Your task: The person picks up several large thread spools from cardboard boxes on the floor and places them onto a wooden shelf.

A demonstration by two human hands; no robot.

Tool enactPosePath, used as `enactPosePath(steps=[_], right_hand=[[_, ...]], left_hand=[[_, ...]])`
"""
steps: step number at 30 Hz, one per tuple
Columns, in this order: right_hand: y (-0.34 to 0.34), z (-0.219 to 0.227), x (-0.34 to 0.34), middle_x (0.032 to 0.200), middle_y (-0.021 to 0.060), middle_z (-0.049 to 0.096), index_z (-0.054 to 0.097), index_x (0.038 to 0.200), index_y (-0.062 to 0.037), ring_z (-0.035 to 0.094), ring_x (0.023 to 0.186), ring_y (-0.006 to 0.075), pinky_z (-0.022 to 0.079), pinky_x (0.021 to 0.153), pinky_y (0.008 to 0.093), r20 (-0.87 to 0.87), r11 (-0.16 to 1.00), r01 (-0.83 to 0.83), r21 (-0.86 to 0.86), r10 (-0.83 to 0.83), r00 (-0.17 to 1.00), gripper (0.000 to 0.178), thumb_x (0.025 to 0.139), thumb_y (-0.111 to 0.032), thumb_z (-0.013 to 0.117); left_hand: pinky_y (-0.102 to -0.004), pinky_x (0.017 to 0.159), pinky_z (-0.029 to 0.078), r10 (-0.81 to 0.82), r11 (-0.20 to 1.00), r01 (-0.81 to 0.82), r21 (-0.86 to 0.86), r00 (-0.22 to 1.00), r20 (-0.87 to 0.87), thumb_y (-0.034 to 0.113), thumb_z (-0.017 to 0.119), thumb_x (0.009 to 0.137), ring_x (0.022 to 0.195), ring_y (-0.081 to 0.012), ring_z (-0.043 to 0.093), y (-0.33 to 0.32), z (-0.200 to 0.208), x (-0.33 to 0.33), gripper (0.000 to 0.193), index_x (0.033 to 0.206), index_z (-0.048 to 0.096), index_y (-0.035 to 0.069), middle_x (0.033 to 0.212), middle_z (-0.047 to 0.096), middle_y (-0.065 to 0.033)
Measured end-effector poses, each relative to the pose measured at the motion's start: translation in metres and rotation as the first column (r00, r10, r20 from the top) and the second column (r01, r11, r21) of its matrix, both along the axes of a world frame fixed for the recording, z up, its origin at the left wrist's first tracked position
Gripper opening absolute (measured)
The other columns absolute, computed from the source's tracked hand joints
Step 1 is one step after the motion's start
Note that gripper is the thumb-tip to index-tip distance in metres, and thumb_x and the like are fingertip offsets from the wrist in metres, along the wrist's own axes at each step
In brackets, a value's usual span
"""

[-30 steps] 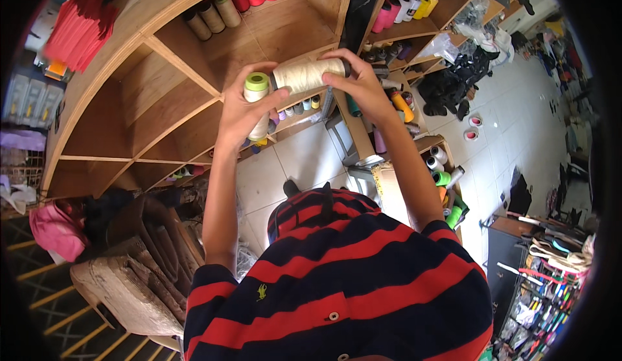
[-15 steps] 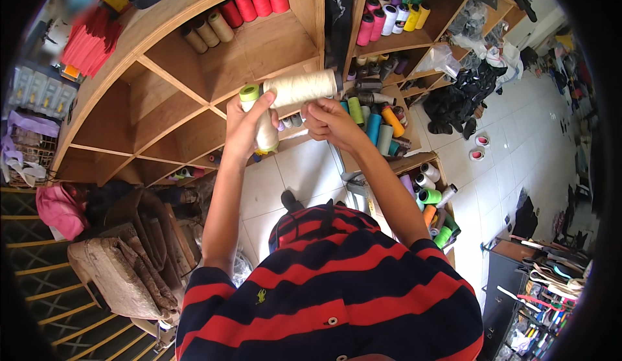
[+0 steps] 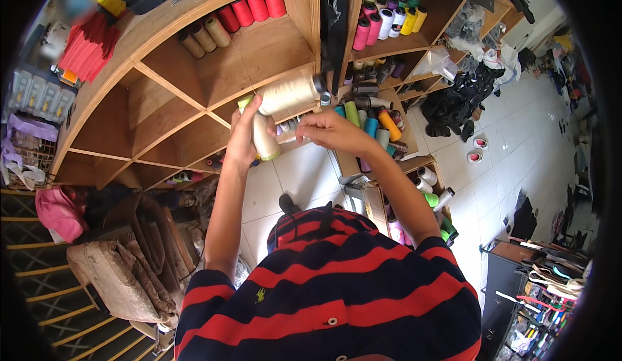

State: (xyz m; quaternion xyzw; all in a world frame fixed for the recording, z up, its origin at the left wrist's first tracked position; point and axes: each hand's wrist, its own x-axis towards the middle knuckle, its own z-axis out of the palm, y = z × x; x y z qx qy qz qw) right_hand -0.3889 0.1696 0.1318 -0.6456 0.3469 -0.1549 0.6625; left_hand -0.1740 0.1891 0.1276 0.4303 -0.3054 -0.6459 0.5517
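Note:
My left hand (image 3: 241, 139) is closed around two cream thread spools. The larger cream spool (image 3: 290, 95) lies tilted to the right, its dark end pointing away from the thumb. The smaller cream spool (image 3: 264, 138), with yellow-green ends, hangs steeply down beside the palm. Just below the larger spool is my right hand (image 3: 329, 131), its fingers curled and pinched together, apart from both spools. Whatever the right fingertips hold, perhaps a thread, is too fine to make out.
Ahead stands a wooden shelf (image 3: 172, 89) with red spools (image 3: 259, 4) and brown spools (image 3: 206, 35). Pink, white and yellow spools (image 3: 387, 23) fill another shelf at right. Loose coloured spools (image 3: 370, 126) lie in an open compartment. Folded brown material (image 3: 116, 277) is at lower left.
My right hand has drawn away from the larger spool and turned flatter. The two spools have shifted slightly left, the larger one tilting more.

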Motion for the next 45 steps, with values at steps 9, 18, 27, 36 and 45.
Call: enactPosePath(steps=[9,18,27,36,45], right_hand=[[-0.033,0.018,-0.009,0.078,0.0012,0.062,0.064,0.09,-0.0012,0.055,0.072,0.0077,0.044,0.067,0.0219,0.076,0.924,0.1,-0.368,-0.077,0.994,0.02,0.094,-0.017,0.053],[-0.033,-0.022,-0.013,0.062,-0.0069,0.049,0.065,0.085,-0.0058,0.04,0.055,0.0019,0.029,0.049,0.0211,-0.03,0.998,0.057,0.003,-0.057,0.998,0.018,0.092,-0.02,0.056],[-0.001,0.02,0.012,0.072,-0.0028,0.06,0.065,0.085,-0.003,0.047,0.064,0.0033,0.036,0.057,0.0195,0.108,0.949,-0.095,-0.301,0.133,0.985,0.02,0.092,-0.021,0.058],[-0.047,-0.007,0.01,0.075,-0.0011,0.061,0.065,0.088,-0.0021,0.047,0.062,0.0041,0.037,0.054,0.0214,-0.055,0.981,-0.003,-0.194,-0.008,0.998,0.019,0.092,-0.019,0.058],[-0.009,-0.007,0.033,0.068,-0.0009,0.058,0.064,0.085,0.0012,0.049,0.065,0.0066,0.04,0.06,0.0232,0.002,0.959,0.029,-0.283,-0.03,1.0,0.022,0.091,-0.019,0.06]], left_hand=[[-0.0268,0.046,0.044,-0.248,0.969,0.223,0.109,0.86,0.446,0.029,0.071,0.082,0.048,-0.0141,0.053,-0.001,-0.012,-0.001,0.036,0.098,0.056,0.0,0.066,0.058,-0.0076],[-0.0272,0.044,0.044,-0.374,0.927,0.374,0.009,0.927,0.04,0.023,0.072,0.081,0.05,-0.0141,0.055,0.01,-0.012,0.009,0.033,0.1,0.058,-0.001,0.069,0.059,-0.0078],[-0.027,0.046,0.044,-0.016,0.993,-0.004,0.12,0.985,0.173,0.025,0.071,0.082,0.051,-0.0135,0.055,0.01,-0.036,0.014,0.028,0.087,0.058,0.001,0.068,0.058,-0.006],[-0.0254,0.045,0.042,-0.288,0.954,0.3,-0.02,0.931,0.225,0.019,0.07,0.081,0.051,-0.0119,0.053,0.024,-0.018,0.023,0.028,0.095,0.061,-0.003,0.073,0.06,-0.0067],[-0.0279,0.049,0.043,0.084,0.996,-0.084,-0.008,0.996,-0.029,0.029,0.065,0.087,0.05,-0.0149,0.053,0.012,-0.031,0.02,0.029,0.09,0.058,0.002,0.068,0.058,-0.0067]])
